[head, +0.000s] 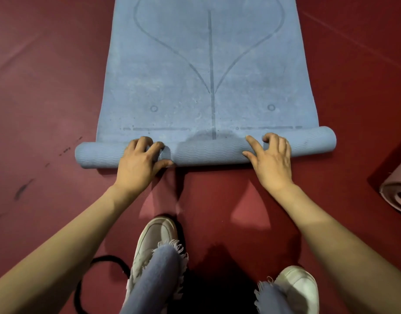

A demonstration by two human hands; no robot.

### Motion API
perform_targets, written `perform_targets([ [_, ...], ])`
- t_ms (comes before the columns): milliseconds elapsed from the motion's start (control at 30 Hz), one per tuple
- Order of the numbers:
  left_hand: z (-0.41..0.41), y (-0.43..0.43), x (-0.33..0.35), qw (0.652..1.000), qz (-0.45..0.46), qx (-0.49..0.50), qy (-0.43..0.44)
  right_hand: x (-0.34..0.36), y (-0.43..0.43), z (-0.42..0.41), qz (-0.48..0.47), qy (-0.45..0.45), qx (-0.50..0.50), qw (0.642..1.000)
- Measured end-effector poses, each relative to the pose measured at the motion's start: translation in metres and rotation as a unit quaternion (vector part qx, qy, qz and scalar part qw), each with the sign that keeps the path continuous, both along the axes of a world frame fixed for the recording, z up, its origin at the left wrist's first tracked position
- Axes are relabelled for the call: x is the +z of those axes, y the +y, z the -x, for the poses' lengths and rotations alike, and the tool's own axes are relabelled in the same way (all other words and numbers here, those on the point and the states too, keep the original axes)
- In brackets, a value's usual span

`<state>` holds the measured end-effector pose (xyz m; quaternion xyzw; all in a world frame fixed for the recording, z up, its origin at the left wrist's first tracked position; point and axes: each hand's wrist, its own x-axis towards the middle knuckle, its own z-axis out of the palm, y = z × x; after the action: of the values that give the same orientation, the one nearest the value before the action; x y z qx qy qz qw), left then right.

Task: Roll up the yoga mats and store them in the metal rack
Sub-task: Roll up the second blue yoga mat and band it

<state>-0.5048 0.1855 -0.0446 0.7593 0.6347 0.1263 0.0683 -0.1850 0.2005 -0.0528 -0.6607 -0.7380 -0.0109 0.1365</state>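
Lying lengthwise on scuffed dark red floor (47, 91), blue foam yoga mat (206, 71), near end rolled; left hand (139, 162) and right hand (272, 160) curl fingers over roll; pink rolled mat (396, 193) well apart, right edge

A dark red floor (36, 98) is spread on all sides. Black scuff marks (23, 189) are seen on it well to the left of the fingers of the left hand (138, 162). Nearer than the fingers, a white left shoe (156, 236) and a white right shoe (301, 286) are planted under frayed blue jeans (154, 279). A black cord (109, 258) is looped just beside the left shoe.
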Motion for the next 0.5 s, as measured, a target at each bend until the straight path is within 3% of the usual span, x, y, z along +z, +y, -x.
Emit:
perform_targets([
  [233, -0.007, 0.007, -0.001, 0.999, -0.023, 0.027, 0.004, 0.004, 0.003, -0.007, 0.041, 0.061, 0.023, 0.997],
  [500, -0.015, 0.004, -0.001, 0.998, -0.022, 0.062, -0.001, 0.003, -0.003, -0.002, 0.059, 0.020, 0.016, 0.998],
])
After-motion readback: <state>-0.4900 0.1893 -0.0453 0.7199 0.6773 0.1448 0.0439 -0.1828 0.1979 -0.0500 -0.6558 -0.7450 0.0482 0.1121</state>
